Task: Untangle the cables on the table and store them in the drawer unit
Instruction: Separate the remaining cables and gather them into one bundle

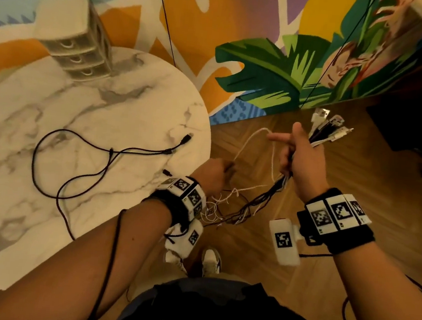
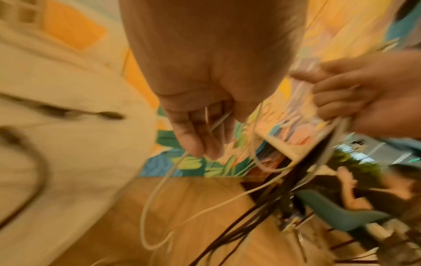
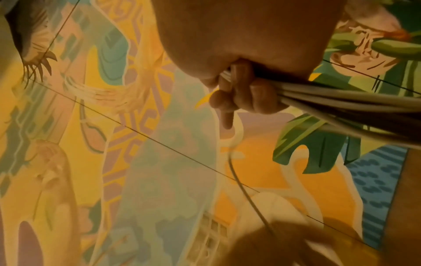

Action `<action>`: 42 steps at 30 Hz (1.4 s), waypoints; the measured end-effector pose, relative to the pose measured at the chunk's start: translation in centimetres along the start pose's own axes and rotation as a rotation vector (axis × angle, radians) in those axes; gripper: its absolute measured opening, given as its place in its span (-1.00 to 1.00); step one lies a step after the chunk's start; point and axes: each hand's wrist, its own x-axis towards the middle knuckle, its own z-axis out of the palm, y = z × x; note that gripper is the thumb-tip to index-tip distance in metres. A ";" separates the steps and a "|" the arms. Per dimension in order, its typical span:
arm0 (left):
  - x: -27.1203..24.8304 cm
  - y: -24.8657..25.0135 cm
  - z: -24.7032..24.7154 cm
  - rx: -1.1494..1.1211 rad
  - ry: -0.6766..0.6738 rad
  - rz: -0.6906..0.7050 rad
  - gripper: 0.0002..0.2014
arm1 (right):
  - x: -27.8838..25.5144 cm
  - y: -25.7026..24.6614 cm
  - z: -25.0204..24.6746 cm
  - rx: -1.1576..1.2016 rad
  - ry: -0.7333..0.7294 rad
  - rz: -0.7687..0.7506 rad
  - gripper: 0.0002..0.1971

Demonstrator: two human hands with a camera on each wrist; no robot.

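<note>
My right hand point(image 1: 295, 152) grips a bundle of black and white cables point(image 1: 265, 201), their plug ends point(image 1: 332, 125) sticking out past the fist and the index finger pointing left. The same fist point(image 3: 241, 97) shows curled round the bundle point(image 3: 341, 108) in the right wrist view. My left hand point(image 1: 216, 170) pinches a thin white cable point(image 1: 247, 142) that loops up to the right index finger; its fingers point(image 2: 193, 136) close on that cable point(image 2: 159, 189). A long black cable point(image 1: 80, 162) lies spread on the round marble table point(image 1: 28, 116). The clear drawer unit point(image 1: 74, 43) stands at the table's far side.
Both hands work over the wooden floor point(image 1: 355, 199) right of the table. A painted mural wall point(image 1: 265, 62) rises behind. A dark box point(image 1: 409, 119) sits on the floor at the far right. My shoes point(image 1: 210, 260) are below the hands.
</note>
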 end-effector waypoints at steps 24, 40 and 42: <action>-0.6 11.9 -8.9 -0.799 0.130 0.286 -0.65 | 2.0 0.4 2.3 -0.292 -0.656 -0.090 -0.69; -1.4 11.9 -16.5 0.771 0.749 0.664 -0.71 | 8.1 9.8 0.6 -0.578 -0.119 0.415 -0.69; -0.5 10.6 -14.7 0.653 0.656 0.589 -0.66 | 7.6 8.1 1.2 -0.326 -0.136 0.417 -0.64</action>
